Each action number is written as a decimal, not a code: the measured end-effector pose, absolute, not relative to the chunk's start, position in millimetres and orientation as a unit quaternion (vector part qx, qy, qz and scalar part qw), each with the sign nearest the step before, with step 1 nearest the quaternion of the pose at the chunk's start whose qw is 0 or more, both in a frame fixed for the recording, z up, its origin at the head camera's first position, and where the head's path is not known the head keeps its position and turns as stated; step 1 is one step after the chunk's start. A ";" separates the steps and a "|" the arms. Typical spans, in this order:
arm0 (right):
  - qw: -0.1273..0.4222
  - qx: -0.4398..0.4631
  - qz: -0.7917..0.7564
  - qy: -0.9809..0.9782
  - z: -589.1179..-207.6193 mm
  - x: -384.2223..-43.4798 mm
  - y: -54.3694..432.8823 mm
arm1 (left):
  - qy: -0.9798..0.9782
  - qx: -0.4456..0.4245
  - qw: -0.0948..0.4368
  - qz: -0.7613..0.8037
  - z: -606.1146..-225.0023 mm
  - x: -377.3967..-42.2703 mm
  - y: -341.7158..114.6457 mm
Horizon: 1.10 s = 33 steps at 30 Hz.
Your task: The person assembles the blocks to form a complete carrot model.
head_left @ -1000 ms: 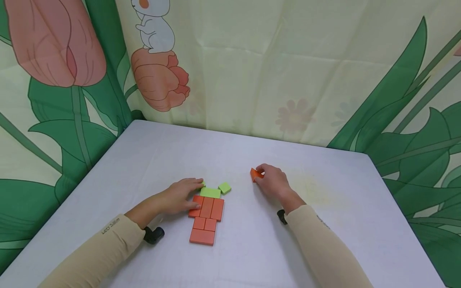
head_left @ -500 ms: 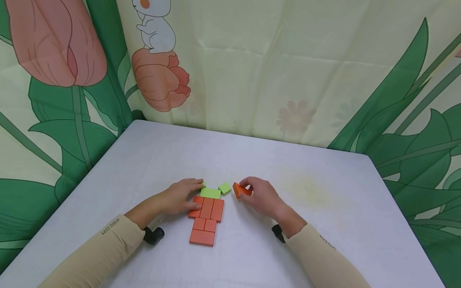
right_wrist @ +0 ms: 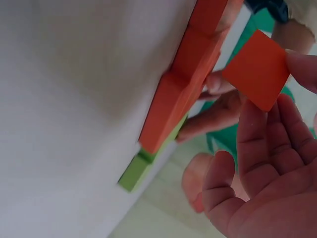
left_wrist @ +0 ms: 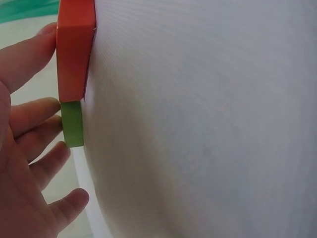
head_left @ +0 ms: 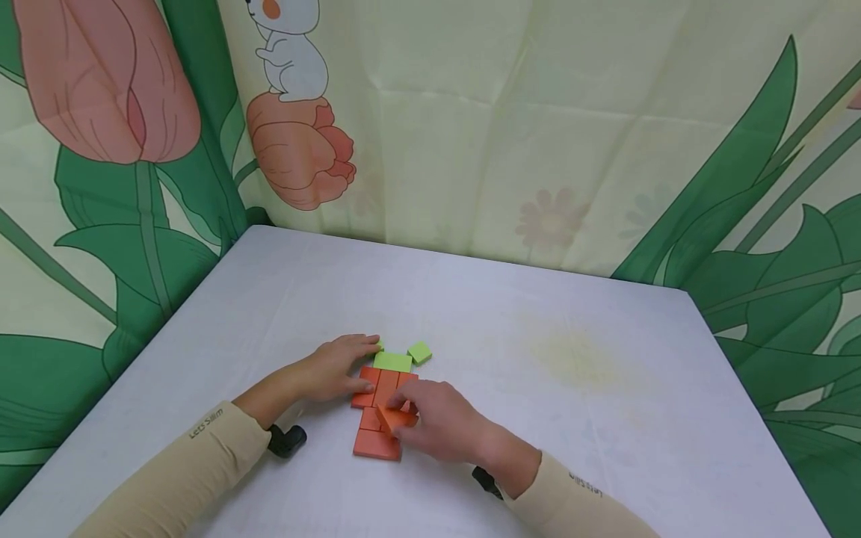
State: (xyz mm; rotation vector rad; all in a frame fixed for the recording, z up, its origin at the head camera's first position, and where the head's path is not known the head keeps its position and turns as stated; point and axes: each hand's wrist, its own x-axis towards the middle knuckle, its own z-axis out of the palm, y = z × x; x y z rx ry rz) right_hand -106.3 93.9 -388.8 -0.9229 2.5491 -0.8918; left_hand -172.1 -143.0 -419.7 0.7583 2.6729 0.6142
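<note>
Over on the white table (head_left: 605, 388) the right hand (head_left: 440, 426) has swung in from the far right and now pinches its orange block (head_left: 395, 418) just above the orange-and-green block figure (head_left: 385, 400), so it's about placed, while the left hand (head_left: 332, 368) lies flat steadying the figure's left edge.

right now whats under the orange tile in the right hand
The orange tile pinched by the right hand hovers over the flat orange tile figure. Which tiles lie directly beneath is covered by the hand.
</note>
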 end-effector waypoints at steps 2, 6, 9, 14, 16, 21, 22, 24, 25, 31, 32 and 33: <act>0.143 -0.334 -0.304 0.881 -389.6 -101.3 89.1 | 0.929 0.263 0.148 0.214 -418.8 -171.6 -142.8; 0.126 -0.372 -0.272 0.878 -392.2 -93.2 82.0 | 0.929 0.264 0.146 0.213 -417.6 -171.1 -142.0; 0.113 -0.397 -0.262 0.872 -395.1 -89.3 78.7 | 0.931 0.262 0.143 0.209 -418.3 -170.9 -141.3; 0.115 -0.416 -0.244 0.869 -398.3 -85.8 75.4 | 0.935 0.253 0.144 0.203 -420.0 -171.4 -140.4; 0.126 -0.411 -0.227 0.874 -398.2 -84.6 74.8 | 0.935 0.251 0.145 0.203 -420.1 -171.9 -140.1; 0.152 -0.395 -0.199 0.884 -397.9 -82.9 73.9 | 0.936 0.250 0.146 0.201 -420.4 -172.6 -140.1; 0.156 -0.393 -0.198 0.884 -398.0 -82.7 73.7 | 0.936 0.250 0.146 0.200 -420.6 -172.8 -140.2; 0.160 -0.391 -0.196 0.885 -398.8 -82.7 73.2 | 0.936 0.252 0.144 0.198 -420.8 -172.8 -140.7; 0.160 -0.392 -0.194 0.885 -399.3 -82.7 72.8 | 0.936 0.252 0.144 0.198 -420.8 -172.8 -140.9; 0.157 -0.392 -0.181 0.888 -403.2 -82.5 70.8 | 0.936 0.252 0.144 0.202 -423.4 -172.7 -141.9; 0.156 -0.392 -0.180 0.889 -403.5 -82.3 70.7 | 0.936 0.252 0.143 0.202 -423.8 -172.7 -141.9; 0.154 -0.393 -0.179 0.889 -404.0 -82.2 70.5 | 0.936 0.252 0.142 0.201 -423.8 -172.6 -141.9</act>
